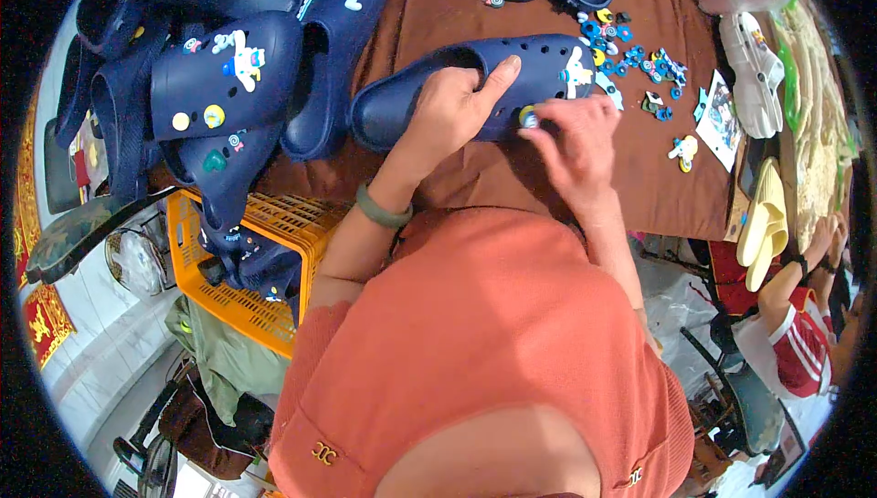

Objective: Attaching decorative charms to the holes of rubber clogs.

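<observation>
A navy blue clog lies on the brown cloth in front of me, its toe pointing right. My left hand grips it at the foot opening, thumb on top and the other fingers out of sight inside or behind the upper. A white cartoon charm sits in the holes near the toe. With thumb and fingertips, my right hand pinches a small round yellow-and-blue charm against the clog's near side. Loose charms are scattered beyond the toe, and a white-and-yellow charm lies apart from them.
Many navy clogs are piled at left, several with charms. An orange crate with more clogs stands below the table edge. At right are a picture card, white clogs, pale yellow clogs and another person's hands.
</observation>
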{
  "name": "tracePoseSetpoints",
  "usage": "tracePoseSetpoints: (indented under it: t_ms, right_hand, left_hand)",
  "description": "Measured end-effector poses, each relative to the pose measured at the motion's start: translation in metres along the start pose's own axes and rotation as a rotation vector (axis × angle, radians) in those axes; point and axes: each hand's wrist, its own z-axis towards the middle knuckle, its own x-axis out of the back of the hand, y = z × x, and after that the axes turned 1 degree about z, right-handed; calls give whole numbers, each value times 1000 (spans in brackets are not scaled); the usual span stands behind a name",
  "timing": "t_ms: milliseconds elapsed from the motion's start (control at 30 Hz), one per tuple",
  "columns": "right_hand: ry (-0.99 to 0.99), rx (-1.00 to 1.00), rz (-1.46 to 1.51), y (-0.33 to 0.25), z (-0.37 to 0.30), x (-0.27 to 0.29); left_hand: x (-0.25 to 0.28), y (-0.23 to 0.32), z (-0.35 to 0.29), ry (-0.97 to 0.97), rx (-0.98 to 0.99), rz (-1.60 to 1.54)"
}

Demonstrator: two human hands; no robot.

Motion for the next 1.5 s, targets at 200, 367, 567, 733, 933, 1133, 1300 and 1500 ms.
tracePoseSetpoints:
  t_ms: [200,367,567,733,933,1133,1300,1500]
  right_hand:
    - [138,116,-1,3,0,-30]
    - [144,143,-80,4,-6,-29]
    - [97,172,-250,-6,-10,-19]
    - [-10,110,-244,-16,-13,-11]
    - [-67,8,-72,-14,-14,-2]
    - [-64,-19,59,-7,-13,-2]
    - [-67,-24,69,-9,-11,0]
    - [-31,-34,57,0,-13,4]
  left_hand:
    - [-1,5,-1,-5,23,-15]
    - [5,-9,-6,-58,-137,80]
    - [18,-5,-18,-95,-328,242]
    - [18,-16,-17,-108,-381,209]
    - [24,-12,-18,-272,-211,340]
    - [23,-8,-19,-275,-208,279]
    - [18,-6,-22,-186,-153,287]
    - [9,3,-25,-96,-109,247]
